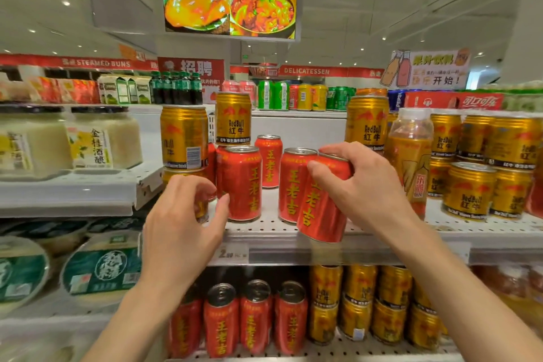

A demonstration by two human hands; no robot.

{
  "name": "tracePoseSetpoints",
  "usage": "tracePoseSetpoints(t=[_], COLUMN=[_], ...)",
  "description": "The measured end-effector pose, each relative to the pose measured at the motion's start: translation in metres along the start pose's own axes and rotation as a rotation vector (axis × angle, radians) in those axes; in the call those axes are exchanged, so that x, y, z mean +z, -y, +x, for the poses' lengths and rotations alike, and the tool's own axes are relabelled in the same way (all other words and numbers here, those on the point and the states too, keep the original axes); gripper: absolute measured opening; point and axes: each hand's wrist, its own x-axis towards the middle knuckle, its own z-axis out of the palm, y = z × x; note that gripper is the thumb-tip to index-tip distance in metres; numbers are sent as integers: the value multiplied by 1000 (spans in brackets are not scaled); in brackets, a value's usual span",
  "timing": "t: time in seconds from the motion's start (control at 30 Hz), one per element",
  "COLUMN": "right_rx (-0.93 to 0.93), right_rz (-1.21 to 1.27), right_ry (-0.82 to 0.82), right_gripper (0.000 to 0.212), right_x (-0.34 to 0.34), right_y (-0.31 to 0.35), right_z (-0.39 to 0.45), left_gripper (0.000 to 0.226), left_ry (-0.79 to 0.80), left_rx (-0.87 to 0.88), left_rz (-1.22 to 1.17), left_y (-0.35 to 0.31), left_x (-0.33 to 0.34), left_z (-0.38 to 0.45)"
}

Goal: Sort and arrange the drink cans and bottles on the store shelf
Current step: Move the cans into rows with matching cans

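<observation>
On the white perforated shelf [264,232] stand red herbal tea cans [242,182] and gold Red Bull cans [183,137]. My right hand [361,185] grips a tilted red can [321,209] from above at the shelf's front edge, just right of another upright red can [291,185]. My left hand [182,223] is curled around a red can [202,206] at the shelf's left end; my fingers hide most of that can. An orange tea bottle [410,161] stands to the right of my right hand.
Stacked gold cans [470,191] fill the right of the shelf. A lower shelf holds red cans [255,317] and gold cans [358,303]. Rice wine jars [102,138] and green-lidded tubs [100,267] sit on the left unit. A price tag [232,254] is on the shelf edge.
</observation>
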Motion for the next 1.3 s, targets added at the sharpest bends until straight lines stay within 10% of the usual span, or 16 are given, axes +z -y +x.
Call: tracePoseSetpoints(t=[0.87,1.3], right_rx=[-38,-362], right_rz=[-177,-220], right_ry=[67,-81], right_gripper=[79,23], right_x=[32,37], right_y=[8,50], right_z=[14,35], left_gripper=[17,35], left_ry=[117,117], left_rx=[-43,-64], left_rz=[-49,98], left_y=[13,31], left_x=[-18,-58], left_z=[4,39])
